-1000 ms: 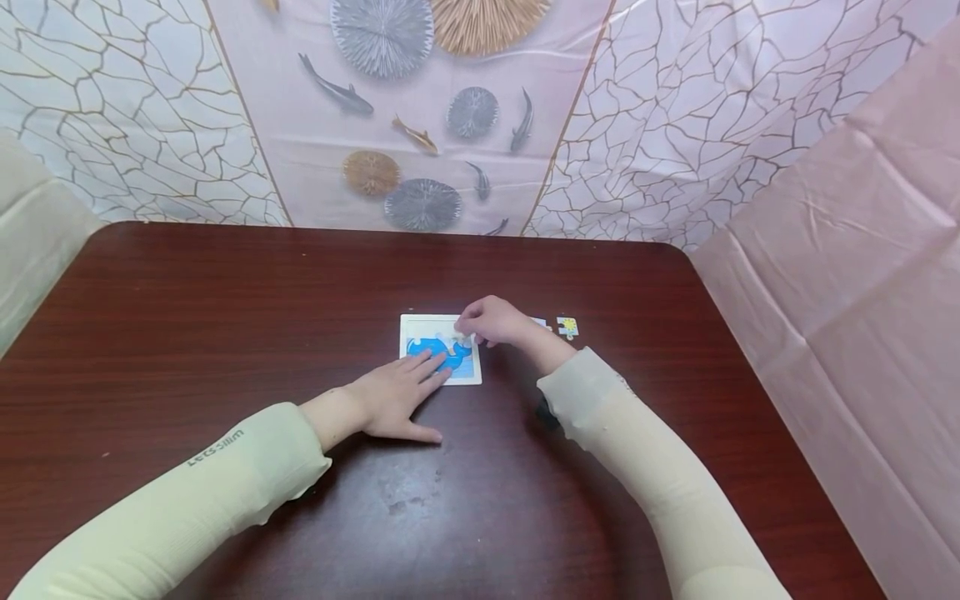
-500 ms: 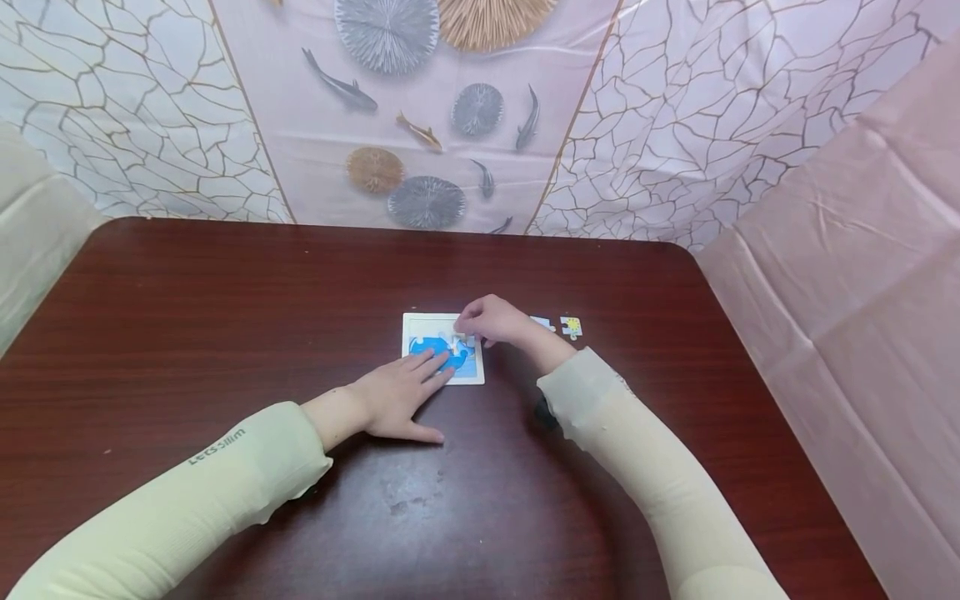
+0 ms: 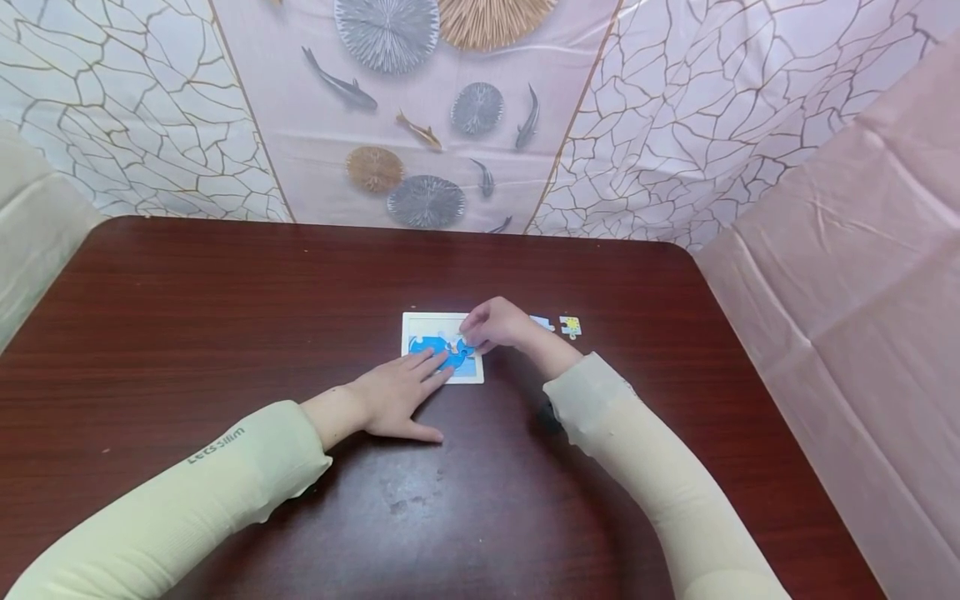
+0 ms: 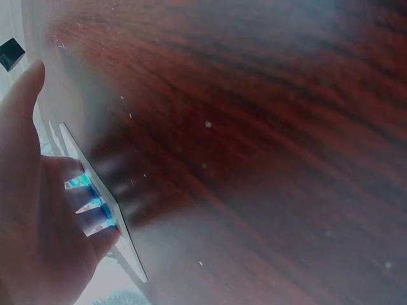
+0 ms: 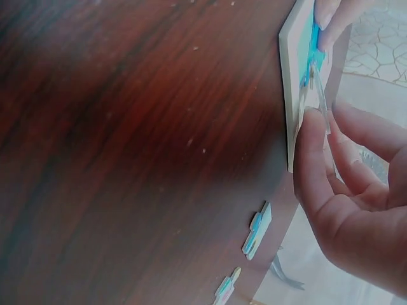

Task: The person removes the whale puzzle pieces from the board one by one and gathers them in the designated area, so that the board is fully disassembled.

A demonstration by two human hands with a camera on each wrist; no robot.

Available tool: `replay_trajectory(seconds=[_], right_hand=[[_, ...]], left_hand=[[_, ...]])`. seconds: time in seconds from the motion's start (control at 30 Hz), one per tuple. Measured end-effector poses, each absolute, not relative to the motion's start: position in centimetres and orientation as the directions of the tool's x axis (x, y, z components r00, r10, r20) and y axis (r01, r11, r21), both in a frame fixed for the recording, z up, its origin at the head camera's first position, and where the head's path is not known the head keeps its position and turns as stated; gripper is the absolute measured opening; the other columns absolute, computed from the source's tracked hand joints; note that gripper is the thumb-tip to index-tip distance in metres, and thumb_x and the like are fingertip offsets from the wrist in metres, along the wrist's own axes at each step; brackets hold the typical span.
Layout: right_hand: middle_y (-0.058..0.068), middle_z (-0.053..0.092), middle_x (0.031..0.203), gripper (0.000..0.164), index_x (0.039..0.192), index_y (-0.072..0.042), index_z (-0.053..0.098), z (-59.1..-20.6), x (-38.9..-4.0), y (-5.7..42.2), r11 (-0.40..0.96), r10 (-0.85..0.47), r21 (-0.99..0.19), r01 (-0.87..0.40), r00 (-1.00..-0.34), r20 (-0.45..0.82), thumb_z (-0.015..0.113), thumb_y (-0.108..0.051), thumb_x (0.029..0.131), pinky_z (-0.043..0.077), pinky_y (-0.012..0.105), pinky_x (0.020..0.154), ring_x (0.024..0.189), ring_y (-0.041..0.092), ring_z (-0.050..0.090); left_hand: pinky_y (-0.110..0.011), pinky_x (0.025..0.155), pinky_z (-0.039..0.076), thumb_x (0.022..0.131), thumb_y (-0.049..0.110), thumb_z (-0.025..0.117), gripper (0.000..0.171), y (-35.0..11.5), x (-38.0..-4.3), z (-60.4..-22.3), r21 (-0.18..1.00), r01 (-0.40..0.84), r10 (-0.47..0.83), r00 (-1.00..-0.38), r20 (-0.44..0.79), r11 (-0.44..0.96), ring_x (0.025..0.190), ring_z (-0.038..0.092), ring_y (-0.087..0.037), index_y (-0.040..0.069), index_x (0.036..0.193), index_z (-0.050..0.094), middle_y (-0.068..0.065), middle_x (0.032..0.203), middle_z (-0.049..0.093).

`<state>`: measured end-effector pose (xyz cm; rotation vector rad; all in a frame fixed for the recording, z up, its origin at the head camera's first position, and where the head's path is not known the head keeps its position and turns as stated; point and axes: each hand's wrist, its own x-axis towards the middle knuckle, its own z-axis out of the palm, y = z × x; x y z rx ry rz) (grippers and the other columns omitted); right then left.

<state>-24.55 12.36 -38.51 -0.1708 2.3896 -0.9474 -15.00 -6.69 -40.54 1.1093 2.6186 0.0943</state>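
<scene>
A white-framed jigsaw puzzle (image 3: pixel 414 325) with a blue whale picture lies on the table in the head view. My left hand (image 3: pixel 393 400) rests flat with spread fingers across its lower left part, thumb pointing away to the right. In the left wrist view, the fingers of my left hand (image 4: pixel 51 216) reach over the frame's edge. At the puzzle's right side, my right hand (image 3: pixel 497 323) pinches a thin puzzle piece (image 5: pixel 320 95) between thumb and fingers. The right wrist view has this piece tilted on edge, close over the puzzle; its picture side is mostly hidden.
Two loose pieces lie right of the puzzle: one with a yellow pattern (image 3: pixel 571 326), another (image 3: pixel 542 322) partly behind my right wrist. The dark brown table (image 3: pixel 225 333) ends at a patterned cloth (image 3: pixel 480 192) at the back, with more cloth along both sides.
My right hand has shifted slightly right and nearer to me along the puzzle's right edge, still pinching the piece. My left hand has stayed in place.
</scene>
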Motion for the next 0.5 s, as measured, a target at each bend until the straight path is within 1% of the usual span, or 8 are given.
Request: replay_trajectory(seconds=[0.17,0.37,0.5], right_hand=[[0.017,0.069,0.103,0.021,0.105,0.000,0.070,-38.5,-24.7,12.9,0.724,-0.293,-0.678,0.124,-0.836,-0.465,0.067,-0.004,0.084,0.057,0.028,0.072,0.077,0.019,0.070],[0.021,0.068,0.103,0.022,0.106,0.004,0.068,-38.2,-24.9,13.5,0.668,-0.291,-0.720,0.189,-0.824,-0.486,0.064,-0.001,0.085,0.057,0.032,0.075,0.070,0.016,0.067],[0.021,0.067,0.105,0.023,0.108,0.005,0.067,-38.1,-25.0,14.1,0.652,-0.294,-0.731,0.203,-0.820,-0.490,0.063,0.000,0.086,0.057,0.034,0.078,0.068,0.014,0.066]], left_hand=[[-0.043,0.117,0.020,0.085,0.067,0.047,0.091,-6.7,-15.0,-40.5,0.171,0.694,0.713,-0.659,-0.242,0.699,0.145,0.014,-0.032,0.006,0.149,0.022,-0.014,0.157,0.015],[-0.043,0.117,0.020,0.085,0.066,0.047,0.091,-6.7,-15.1,-40.6,0.173,0.694,0.714,-0.658,-0.240,0.698,0.145,0.013,-0.032,0.007,0.149,0.022,-0.014,0.157,0.015],[-0.043,0.117,0.020,0.085,0.067,0.047,0.091,-6.6,-15.1,-40.5,0.174,0.693,0.713,-0.658,-0.244,0.699,0.145,0.013,-0.032,0.007,0.149,0.022,-0.014,0.157,0.014]])
